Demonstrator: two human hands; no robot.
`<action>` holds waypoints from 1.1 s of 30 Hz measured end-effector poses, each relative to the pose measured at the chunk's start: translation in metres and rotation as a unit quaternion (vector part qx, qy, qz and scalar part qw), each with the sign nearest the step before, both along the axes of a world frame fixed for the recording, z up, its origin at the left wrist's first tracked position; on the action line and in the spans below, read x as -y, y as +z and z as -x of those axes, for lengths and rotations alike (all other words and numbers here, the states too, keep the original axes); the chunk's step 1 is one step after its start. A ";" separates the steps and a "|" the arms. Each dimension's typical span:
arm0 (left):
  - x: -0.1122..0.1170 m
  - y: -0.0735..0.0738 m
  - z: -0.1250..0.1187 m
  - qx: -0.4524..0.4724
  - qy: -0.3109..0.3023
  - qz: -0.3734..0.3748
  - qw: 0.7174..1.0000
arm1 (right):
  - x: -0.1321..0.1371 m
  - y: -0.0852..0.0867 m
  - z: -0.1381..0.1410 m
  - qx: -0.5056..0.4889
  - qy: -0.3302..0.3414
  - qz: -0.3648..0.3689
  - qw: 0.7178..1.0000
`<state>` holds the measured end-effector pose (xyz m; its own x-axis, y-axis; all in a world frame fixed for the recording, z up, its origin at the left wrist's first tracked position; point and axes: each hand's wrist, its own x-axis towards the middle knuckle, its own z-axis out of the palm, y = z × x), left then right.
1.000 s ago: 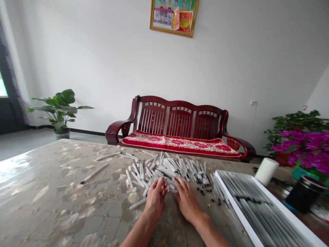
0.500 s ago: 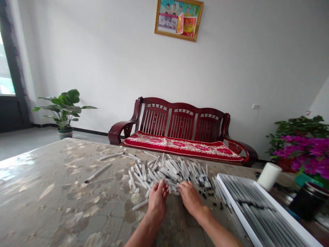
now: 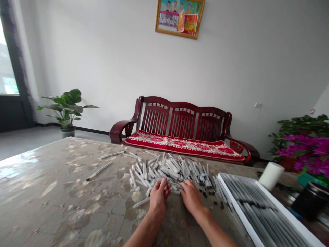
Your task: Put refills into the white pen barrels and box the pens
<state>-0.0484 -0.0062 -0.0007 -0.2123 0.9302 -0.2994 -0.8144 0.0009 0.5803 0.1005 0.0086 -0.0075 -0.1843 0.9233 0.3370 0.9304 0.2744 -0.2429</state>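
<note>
At the near edge of a heap of white and clear pen parts (image 3: 172,168), both hands work close together on the table. My left hand (image 3: 158,197) is closed, thumb and fingers pinching a thin, clear pen barrel (image 3: 175,183). The barrel spans the gap toward my right hand (image 3: 192,198), whose fingers curl closed around its other end. Those fingertips are partly hidden, so the exact grip is hard to see. A single pale tube (image 3: 142,202) lies left of my left wrist. Small black pieces (image 3: 218,204) are scattered to the right of my right hand.
A white box (image 3: 248,219) filled with rows of grey pens stands at the right. Beyond it are a white roll (image 3: 271,175), a black cup (image 3: 311,200) and purple flowers (image 3: 305,151). Two loose pens lie to the left, one being a black-tipped pen (image 3: 99,171).
My right hand has shifted slightly to the right, leaving a little more space between the hands. The camera view has moved slightly; the heap looks the same.
</note>
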 end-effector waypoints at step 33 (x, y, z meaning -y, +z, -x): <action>0.002 -0.009 -0.005 -0.079 -0.039 -0.032 0.996 | 0.017 -0.002 -0.003 -0.568 0.038 0.026 0.822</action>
